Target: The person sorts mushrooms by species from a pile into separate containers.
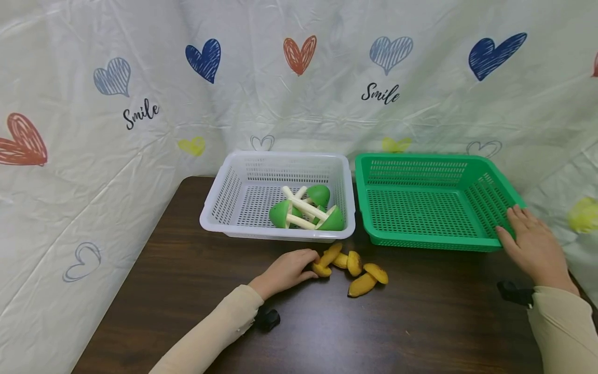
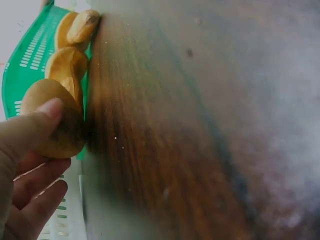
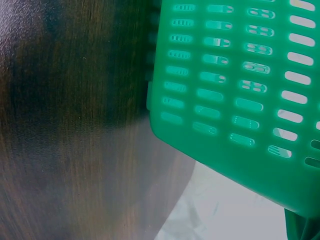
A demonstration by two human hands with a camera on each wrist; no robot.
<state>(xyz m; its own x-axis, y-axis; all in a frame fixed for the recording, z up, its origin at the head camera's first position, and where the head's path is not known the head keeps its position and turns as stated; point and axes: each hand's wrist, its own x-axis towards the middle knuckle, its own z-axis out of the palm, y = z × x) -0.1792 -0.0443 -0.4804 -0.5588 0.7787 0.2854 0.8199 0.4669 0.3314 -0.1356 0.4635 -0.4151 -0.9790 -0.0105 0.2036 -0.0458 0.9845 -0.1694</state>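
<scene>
Three yellow toy mushrooms lie on the dark table in front of the baskets. My left hand (image 1: 291, 270) pinches the leftmost yellow toy mushroom (image 1: 322, 269); in the left wrist view the thumb presses its cap (image 2: 62, 132), with fingers below. Beside it are a second mushroom (image 1: 353, 263) and a third mushroom (image 1: 362, 285). On the right, my right hand (image 1: 537, 249) rests with extended fingers on the rim of the green basket (image 1: 434, 241). In the right wrist view the basket's slotted wall (image 3: 230, 150) shows, but not the hand.
A white basket (image 1: 275, 231) stands left of the green one, holding several green-capped toy mushrooms (image 1: 331, 221) with white stems. Both baskets stand at the back of the dark wooden table (image 1: 420, 322), before a white cloth (image 1: 261, 93) printed with hearts.
</scene>
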